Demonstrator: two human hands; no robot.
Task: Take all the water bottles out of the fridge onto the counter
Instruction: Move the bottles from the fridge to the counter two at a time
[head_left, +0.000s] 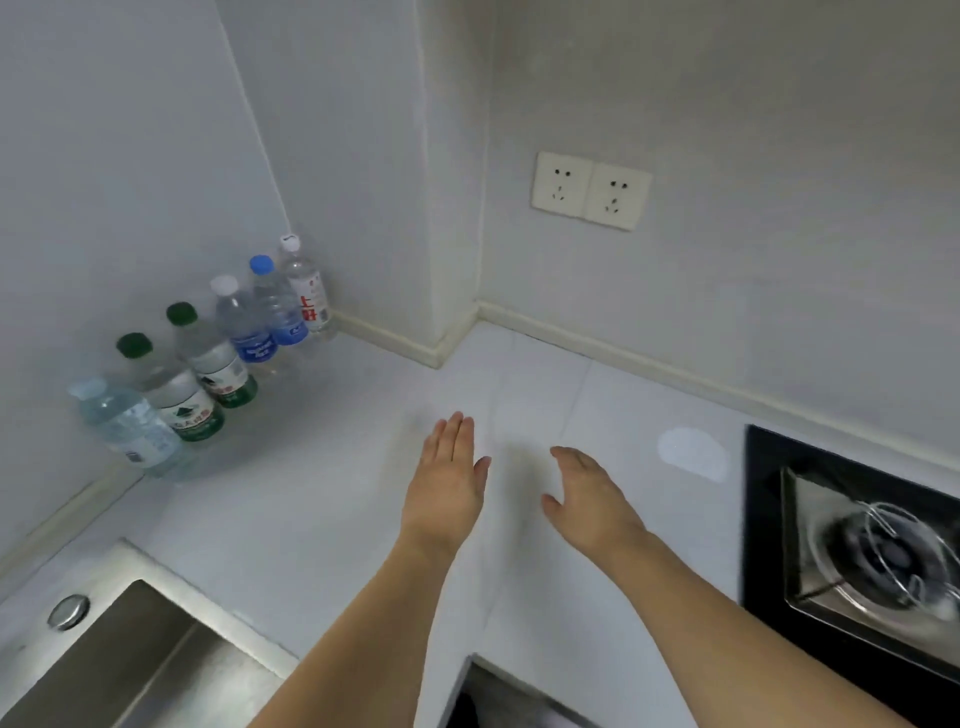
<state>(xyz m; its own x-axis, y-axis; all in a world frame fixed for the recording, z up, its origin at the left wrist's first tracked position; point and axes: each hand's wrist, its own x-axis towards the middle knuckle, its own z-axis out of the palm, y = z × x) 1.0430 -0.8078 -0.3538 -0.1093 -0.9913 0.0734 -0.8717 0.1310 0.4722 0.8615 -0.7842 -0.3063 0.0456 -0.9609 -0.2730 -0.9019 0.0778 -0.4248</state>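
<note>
White table (322, 499) in a kitchen corner, sink (130, 670) left, stove (852, 540) right. Six water bottles (208, 364) stand in a row along the left wall. Left hand (448, 480) and right hand (587, 501) hover flat, each grip spread apart, empty.

White counter (322, 499) and pale grey walls (727, 104). Six clear bottles along the far left: pale blue cap (87, 387) nearest, then two dark green caps (134, 345) with green-and-white labels (195, 415), a white cap (224, 284) and a blue cap (261, 264) over blue labels (254, 347), a white cap (289, 241) over a white label with red print (311, 306). Cream sockets (591, 190). Black stove (769, 519), silver sink (119, 670).
</note>
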